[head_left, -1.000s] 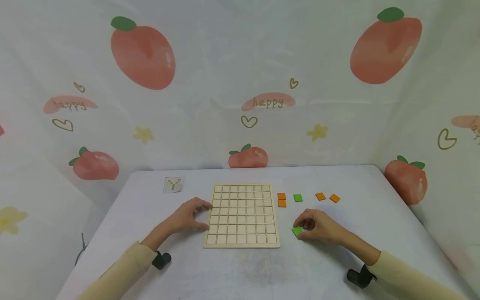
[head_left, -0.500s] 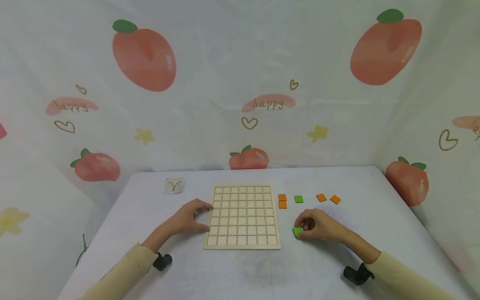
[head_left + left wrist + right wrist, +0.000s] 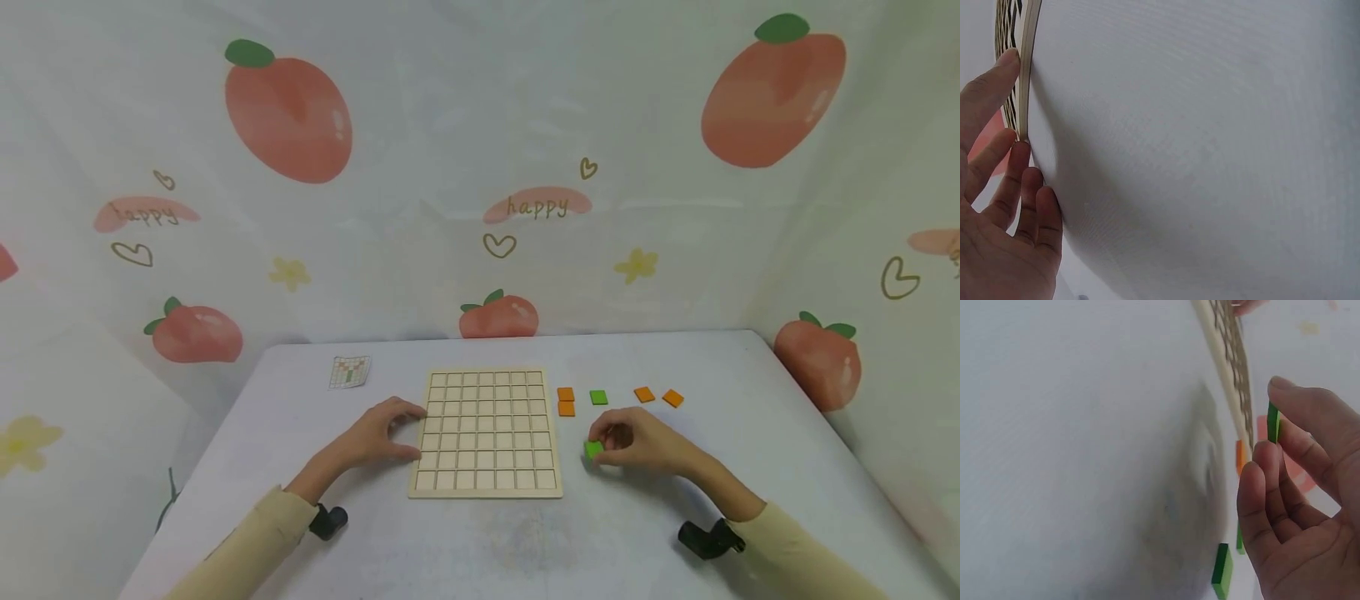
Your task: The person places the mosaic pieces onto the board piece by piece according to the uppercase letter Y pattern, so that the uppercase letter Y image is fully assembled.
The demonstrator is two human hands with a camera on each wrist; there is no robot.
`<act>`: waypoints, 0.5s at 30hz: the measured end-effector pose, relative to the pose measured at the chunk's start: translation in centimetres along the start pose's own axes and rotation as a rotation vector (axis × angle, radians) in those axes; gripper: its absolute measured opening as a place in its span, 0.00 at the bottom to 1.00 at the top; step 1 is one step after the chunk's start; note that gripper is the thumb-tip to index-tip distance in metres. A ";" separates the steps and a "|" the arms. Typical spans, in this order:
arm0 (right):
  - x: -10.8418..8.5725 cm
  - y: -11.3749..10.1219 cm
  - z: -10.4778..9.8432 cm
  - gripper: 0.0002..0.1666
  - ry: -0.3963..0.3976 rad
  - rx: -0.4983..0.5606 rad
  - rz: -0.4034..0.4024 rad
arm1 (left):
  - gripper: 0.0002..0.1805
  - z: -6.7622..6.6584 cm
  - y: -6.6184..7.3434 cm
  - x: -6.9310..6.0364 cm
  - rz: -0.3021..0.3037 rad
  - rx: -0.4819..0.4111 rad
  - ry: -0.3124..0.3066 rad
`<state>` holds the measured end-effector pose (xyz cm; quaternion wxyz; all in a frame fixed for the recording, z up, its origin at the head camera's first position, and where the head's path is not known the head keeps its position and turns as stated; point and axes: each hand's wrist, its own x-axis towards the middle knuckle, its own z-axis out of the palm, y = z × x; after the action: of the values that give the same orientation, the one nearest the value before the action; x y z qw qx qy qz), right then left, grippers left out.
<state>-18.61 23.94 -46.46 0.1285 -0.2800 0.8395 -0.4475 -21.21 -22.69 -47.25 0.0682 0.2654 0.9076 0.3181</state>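
The thumb and fingers of my right hand pinch a small green square tile just right of the board. In the right wrist view, this tile stands on edge between thumb and fingertips, raised off the table. A pale wooden grid board with square recesses lies mid-table. My left hand touches the board's left edge with spread thumb and fingertips. The left wrist view shows these fingertips against the board's side.
Two orange tiles sit beside the board's upper right, then a green tile and two more orange tiles farther right. Another green tile shows low in the right wrist view. A patterned grid card lies at the back left.
My right hand has lifted the green tile from the table and tilted it up slightly. The left hand stays at the board's edge.
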 end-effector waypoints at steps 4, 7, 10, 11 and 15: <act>0.2 0.0 0.0 0.13 0.022 0.012 -0.028 | 0.33 0.1 0.0 0.0 0.002 -0.005 -0.001; 0.4 0.1 0.0 0.13 0.030 0.013 -0.051 | 0.32 0.1 0.0 -0.1 0.005 0.000 0.006; 0.6 0.2 0.1 0.14 0.051 0.002 -0.072 | 0.32 0.0 0.0 -0.1 0.005 -0.004 0.011; 0.7 0.2 0.1 0.14 0.060 0.002 -0.080 | 0.32 0.0 0.0 -0.1 0.007 -0.003 0.013; 1.1 0.2 0.1 0.14 0.092 0.004 -0.105 | 0.31 0.0 -0.1 0.0 0.013 -0.015 0.013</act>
<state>-19.51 23.37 -46.61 0.0669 -0.3024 0.8278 -0.4678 -21.24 -22.74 -47.30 0.0621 0.2684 0.9040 0.3271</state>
